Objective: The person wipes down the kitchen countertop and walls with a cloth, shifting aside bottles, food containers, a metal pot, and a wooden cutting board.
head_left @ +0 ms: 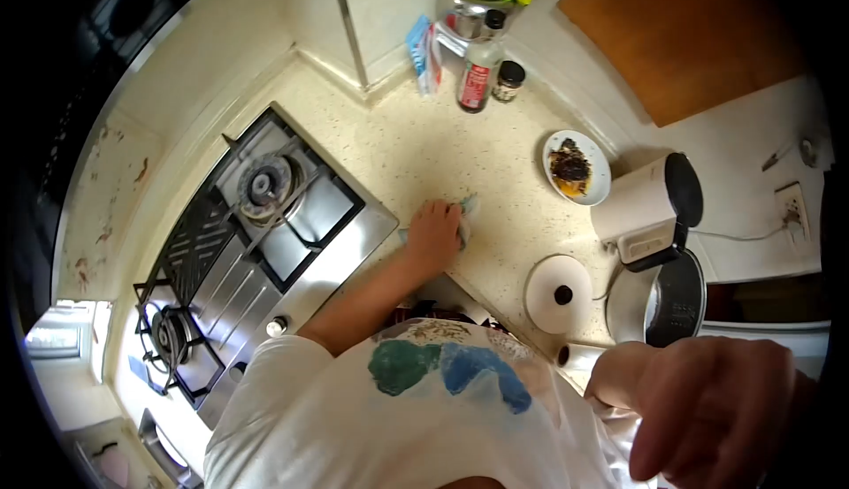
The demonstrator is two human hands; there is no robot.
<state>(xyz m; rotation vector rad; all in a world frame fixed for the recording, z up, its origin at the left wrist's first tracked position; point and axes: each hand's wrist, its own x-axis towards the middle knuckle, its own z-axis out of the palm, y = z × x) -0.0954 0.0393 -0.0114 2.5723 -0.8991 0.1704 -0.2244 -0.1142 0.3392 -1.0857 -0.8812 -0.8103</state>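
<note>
My left hand (432, 234) presses down on a crumpled light cloth (466, 217) on the speckled cream countertop (398, 148), just right of the gas hob (354, 255). Its fingers are bent over the cloth, and part of the cloth is hidden beneath them. Close to the camera at the lower right, my right hand (707, 409) is raised with its fingers curled in. No object shows in it. Behind that hand stands a metal pot (626, 305), and a white round lid (550, 299) with a black knob lies to the pot's left.
A plate (552, 148) of dark food sits beside a white kettle (632, 197). Toward the back corner are a red-labelled bottle (475, 87), a small dark-lidded jar (508, 84) and a blue-and-white packet (423, 54). A wooden board (690, 29) is at the upper right.
</note>
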